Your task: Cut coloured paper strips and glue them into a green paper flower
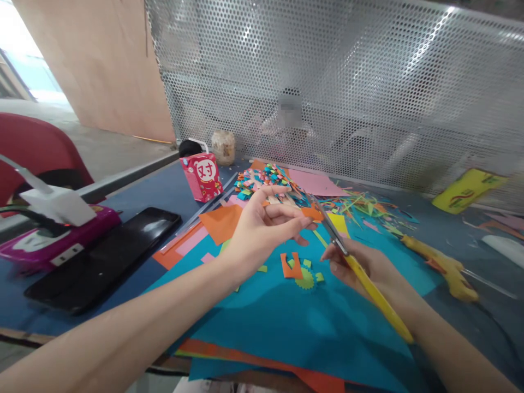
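Observation:
My left hand (270, 218) pinches a small piece of orange paper (311, 213) between thumb and fingers. In my right hand (360, 262) is a pair of scissors with yellow handles (379, 297). The blades (329, 226) point up and away, right beside the orange piece. Below the hands, on a large blue sheet (262, 322), lie an orange paper offcut with a curved notch (290, 266), a yellow-green disc with a toothed edge (305, 279) and several small green paper bits.
A heap of colourful paper curls (262, 180) and thin strips (364, 204) lies behind. At the right are a yellow glue gun (442, 265) and a yellow packet (469, 190). At the left stand a pink drink carton (202, 177), a black phone (106, 259) and a purple power strip (61, 240). Perforated metal (347, 93) closes the back.

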Action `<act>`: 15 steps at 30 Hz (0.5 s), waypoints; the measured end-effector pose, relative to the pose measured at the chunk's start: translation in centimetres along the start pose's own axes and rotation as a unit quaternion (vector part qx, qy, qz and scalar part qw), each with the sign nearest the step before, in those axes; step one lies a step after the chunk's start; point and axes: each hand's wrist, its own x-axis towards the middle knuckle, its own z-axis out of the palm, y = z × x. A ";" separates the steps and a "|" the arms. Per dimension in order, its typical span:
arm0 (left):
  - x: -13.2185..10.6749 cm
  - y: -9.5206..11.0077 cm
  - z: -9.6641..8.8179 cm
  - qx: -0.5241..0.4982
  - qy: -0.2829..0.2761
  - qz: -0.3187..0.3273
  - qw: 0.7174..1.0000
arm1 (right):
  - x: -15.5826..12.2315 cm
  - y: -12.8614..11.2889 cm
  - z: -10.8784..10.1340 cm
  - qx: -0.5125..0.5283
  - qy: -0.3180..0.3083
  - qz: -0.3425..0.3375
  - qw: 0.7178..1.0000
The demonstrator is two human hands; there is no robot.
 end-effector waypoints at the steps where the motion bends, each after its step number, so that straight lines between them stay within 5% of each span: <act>1: 0.0 0.0 0.0 -0.001 0.000 0.000 1.000 | 0.0 0.1 0.0 -0.003 0.001 -0.002 1.000; 15: -0.1 0.3 0.1 0.013 0.023 -0.005 1.000 | 0.0 0.1 0.0 0.042 -0.013 0.035 0.998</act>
